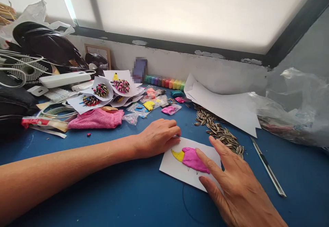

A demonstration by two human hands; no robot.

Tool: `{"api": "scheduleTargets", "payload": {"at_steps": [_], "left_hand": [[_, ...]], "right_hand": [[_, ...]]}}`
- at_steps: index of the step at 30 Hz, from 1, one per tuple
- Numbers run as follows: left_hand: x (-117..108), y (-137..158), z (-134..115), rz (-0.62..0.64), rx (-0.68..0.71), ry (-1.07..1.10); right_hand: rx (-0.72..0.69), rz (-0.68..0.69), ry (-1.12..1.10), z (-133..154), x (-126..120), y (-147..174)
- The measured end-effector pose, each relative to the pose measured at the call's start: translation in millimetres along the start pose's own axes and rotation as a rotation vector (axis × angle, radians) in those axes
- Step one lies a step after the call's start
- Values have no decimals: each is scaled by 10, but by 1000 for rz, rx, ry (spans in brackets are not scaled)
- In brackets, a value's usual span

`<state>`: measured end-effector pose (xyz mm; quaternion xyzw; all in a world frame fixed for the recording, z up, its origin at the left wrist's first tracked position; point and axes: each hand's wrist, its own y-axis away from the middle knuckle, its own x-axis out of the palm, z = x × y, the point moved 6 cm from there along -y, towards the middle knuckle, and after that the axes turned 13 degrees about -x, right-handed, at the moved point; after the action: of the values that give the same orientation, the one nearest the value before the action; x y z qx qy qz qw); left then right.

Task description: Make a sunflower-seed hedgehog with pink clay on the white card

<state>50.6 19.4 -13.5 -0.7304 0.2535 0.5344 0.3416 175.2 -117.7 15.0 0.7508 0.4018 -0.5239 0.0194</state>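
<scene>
A: Nearest entry?
B: White card (171,170), one, flat on the blue table (115,192), between the hands. It bears a pink clay body (192,160) with a curved, pointed yellow clay piece (178,155) at its left end. The pink part lies at the right index fingertip, beyond the thumb.

A: Fingers?
B: Right hand (238,184): thumb and fingers spread well apart above the card; whether the index tip touches the clay, cannot tell. Left hand (159,136): fingers bent, close together, at the card's upper edge; whether they pinch it, cannot tell.

A: Next outward?
B: Craft knife (268,170), one, right of the right hand. Striped seeds (223,134), loose heap, just past the card.

A: Containers?
B: Small clear bag (171,109), pink clay inside. Another beside it, yellow clay (149,105) inside. Large clear bag (295,117), far right, reddish contents, indistinct. Farther back, by the wall: coloured blocks (167,83), one row.
</scene>
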Motion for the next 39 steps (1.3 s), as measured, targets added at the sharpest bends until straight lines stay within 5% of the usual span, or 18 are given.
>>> {"api": "scheduleTargets", "payload": {"at_steps": [19,39], "left_hand": [[-8,-6,6,-5,10,10],[-5,2,6,-13,22,31]], "right_hand": [[-89,33,-76,126,45,88],[-95,61,155,34,-70,67]]}}
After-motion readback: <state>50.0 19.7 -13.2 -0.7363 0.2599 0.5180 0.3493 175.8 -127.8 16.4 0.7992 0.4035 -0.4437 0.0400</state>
